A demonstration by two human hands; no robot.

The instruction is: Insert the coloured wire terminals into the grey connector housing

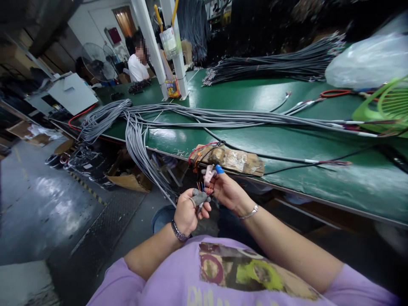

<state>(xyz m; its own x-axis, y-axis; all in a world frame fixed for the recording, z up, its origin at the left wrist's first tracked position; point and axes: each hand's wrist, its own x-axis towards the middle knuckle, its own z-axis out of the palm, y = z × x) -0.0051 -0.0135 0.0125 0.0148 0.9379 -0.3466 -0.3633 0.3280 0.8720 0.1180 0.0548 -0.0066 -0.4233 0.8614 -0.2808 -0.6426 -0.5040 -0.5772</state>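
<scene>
My left hand [188, 210], with grey coverings on its fingertips, is closed in a pinch on the thin coloured wires [200, 187] at a cable's end. Orange, blue and red strands stick up from its grip. Close beside it, my right hand [225, 189] has its fingers curled near the same wires. Blue tape wraps one of its fingertips. A pale pinkish-white piece [209, 174] shows at its fingers; whether that is a held part or a finger covering, I cannot tell. Just beyond both hands, a worn wooden block [239, 160] with cords around it lies at the bench edge.
Long grey cables [197, 114] run along the green bench [287, 170], part hanging over its front edge. Black cables [270, 63] lie at the back, near a plastic bag [369, 63] and a green basket [387, 104]. A person [137, 63] sits beyond the white posts [149, 46].
</scene>
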